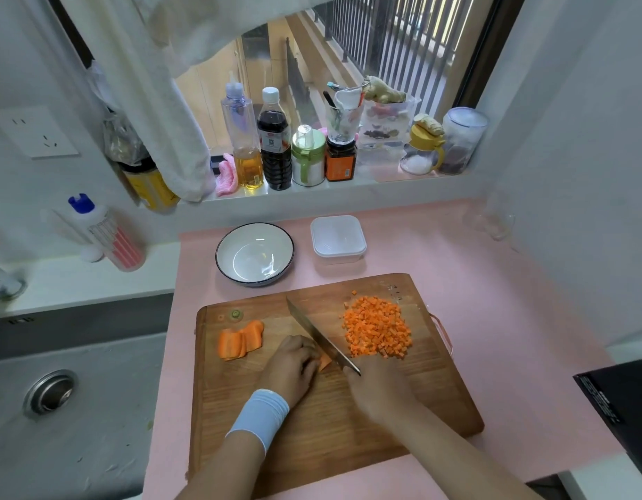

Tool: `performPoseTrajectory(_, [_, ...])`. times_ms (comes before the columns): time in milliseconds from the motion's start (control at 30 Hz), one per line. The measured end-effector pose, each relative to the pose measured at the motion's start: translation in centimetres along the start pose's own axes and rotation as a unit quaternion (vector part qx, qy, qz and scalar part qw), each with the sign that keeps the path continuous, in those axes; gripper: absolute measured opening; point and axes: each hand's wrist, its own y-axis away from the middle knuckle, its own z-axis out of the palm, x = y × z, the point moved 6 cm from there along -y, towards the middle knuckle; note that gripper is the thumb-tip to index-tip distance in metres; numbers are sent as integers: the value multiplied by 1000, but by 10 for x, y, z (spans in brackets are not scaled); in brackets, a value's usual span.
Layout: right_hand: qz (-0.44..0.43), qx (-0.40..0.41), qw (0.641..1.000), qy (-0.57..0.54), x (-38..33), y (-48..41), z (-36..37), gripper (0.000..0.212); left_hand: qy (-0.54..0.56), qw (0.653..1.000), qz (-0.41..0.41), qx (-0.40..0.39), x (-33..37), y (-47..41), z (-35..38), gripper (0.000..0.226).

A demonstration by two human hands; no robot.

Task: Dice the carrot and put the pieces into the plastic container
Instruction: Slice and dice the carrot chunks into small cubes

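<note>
Our wooden cutting board [348,420] lay on the pink surface [511,319], and both of our hands worked over its middle. Our left hand [290,366], with a pale blue wristband [260,413] on the wrist, curled its fingers down on a short carrot piece [325,361] and pinned it to the board. Our right hand [379,389] was closed round the handle of the knife [319,335], so the handle itself was hidden. The blade ran away from us across the board, its edge against the carrot piece just beside our left fingertips.

On the board's right half sat a heap of diced carrot [377,328], with a few stray cubes at its far edge. On the left half, well apart from our left hand, lay a few overlapping carrot slices [240,339]. Just beyond them, near the board's far left corner, was the trimmed carrot top [235,314].

Beyond the board's far edge stood the plastic container [338,240], square and translucent white, with no carrot visible in it. We could not tell whether a lid was on it. To its left, also beyond the board, sat a white bowl [254,253] with a dark rim. A steel sink [59,409] lay to the left of the board.
</note>
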Motion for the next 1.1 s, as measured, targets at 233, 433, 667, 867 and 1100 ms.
performPoseTrajectory(233, [-41,37,995,78,-4,6,3,24,-24,998,58,-19,0,-3,2,12])
performPoseTrajectory(433, [-46,52,993,99,-6,15,9,24,-30,999,39,-20,0,-1,3,9])
performPoseTrajectory(667, [-48,48,991,111,-1,21,6,25,-23,999,11,-42,-4,-2,6,5])
performPoseTrajectory(867, [-29,30,993,109,0,21,5,26,-19,999,3,-44,-5,-3,5,6])
performPoseTrajectory(1100, [27,-36,997,60,0,8,13,22,-7,998,-7,-58,-7,-4,6,8])
